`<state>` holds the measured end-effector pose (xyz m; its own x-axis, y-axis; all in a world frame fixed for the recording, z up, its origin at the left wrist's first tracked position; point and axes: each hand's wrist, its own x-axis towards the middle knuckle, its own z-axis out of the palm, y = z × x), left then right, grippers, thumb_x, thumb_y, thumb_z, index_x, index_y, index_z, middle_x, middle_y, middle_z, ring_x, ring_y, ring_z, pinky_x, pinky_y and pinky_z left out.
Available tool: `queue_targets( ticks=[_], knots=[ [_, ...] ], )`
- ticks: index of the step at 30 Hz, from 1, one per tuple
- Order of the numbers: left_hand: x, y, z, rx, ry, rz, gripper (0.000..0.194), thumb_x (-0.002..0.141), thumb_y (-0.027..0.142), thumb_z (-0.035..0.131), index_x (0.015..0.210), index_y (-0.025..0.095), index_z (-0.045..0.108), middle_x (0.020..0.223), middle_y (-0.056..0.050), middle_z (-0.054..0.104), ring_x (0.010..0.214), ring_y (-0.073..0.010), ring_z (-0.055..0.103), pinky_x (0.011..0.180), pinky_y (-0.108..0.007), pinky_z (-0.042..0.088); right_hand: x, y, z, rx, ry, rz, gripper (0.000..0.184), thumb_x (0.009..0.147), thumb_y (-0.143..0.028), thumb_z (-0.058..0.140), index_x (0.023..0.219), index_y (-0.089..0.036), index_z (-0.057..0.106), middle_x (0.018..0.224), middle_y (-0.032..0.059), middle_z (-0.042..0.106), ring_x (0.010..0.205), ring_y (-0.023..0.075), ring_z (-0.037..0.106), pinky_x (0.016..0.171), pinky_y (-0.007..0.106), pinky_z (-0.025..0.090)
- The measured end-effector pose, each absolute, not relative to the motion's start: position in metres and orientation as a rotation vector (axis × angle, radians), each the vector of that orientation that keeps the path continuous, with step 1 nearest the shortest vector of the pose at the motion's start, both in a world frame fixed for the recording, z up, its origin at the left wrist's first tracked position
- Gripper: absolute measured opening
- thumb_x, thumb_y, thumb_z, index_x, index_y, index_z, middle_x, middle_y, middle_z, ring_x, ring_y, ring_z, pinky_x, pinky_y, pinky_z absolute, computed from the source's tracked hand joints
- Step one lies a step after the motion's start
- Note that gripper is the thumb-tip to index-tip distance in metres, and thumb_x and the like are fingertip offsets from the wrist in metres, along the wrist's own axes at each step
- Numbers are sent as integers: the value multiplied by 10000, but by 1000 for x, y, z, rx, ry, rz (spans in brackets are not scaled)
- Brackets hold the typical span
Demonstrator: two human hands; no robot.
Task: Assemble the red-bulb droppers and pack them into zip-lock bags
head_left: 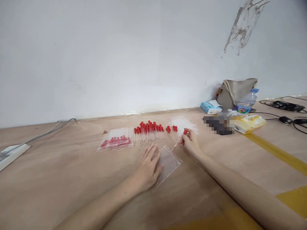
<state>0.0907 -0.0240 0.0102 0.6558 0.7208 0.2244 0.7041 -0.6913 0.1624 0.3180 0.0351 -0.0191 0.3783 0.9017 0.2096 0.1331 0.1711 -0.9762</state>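
Note:
My right hand (190, 143) pinches a glass dropper (177, 144) near its red rubber bulb. The dropper slants down to the left, its tip at the upper edge of a clear zip bag (169, 164); whether the tip is inside I cannot tell. Across the bag's left side lies my left hand (149, 167), fingers stretched out and thumb on the plastic. A row of droppers (148, 129) with red bulbs lies behind, with a few separate droppers (173, 129) to its right. Filled bags of droppers (117, 140) are stacked at the left.
Behind my right hand is a pile of flat bags (183, 124). Farther right are a blue tissue pack (211, 108), a beige bag (236, 91), a yellow pack (249, 124) and black cables (285, 106). A white power strip (13, 155) lies far left, before the wall (100, 57).

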Motion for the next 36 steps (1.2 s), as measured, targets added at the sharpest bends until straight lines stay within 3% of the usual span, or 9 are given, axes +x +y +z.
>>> queue_targets(
  ticks=[5, 36],
  knots=[
    [56, -35, 2, 2797, 996, 241, 501, 887, 450, 312, 1346, 253, 274, 1416, -75, 249, 1307, -224, 186, 1056, -461, 186, 322, 25, -25, -1243, -979, 736, 377, 726, -319, 466, 1058, -216, 320, 701, -51, 432, 506, 95, 510, 451, 229, 447],
    [56, -32, 4, 2770, 942, 259, 500, 874, 451, 356, 1335, 270, 296, 1416, -55, 255, 1294, -232, 222, 1057, -464, 176, 320, 20, -20, -1266, -987, 718, 396, 694, -388, 458, 1028, -227, 321, 754, -39, 442, 526, 85, 505, 507, 244, 462]
  ],
)
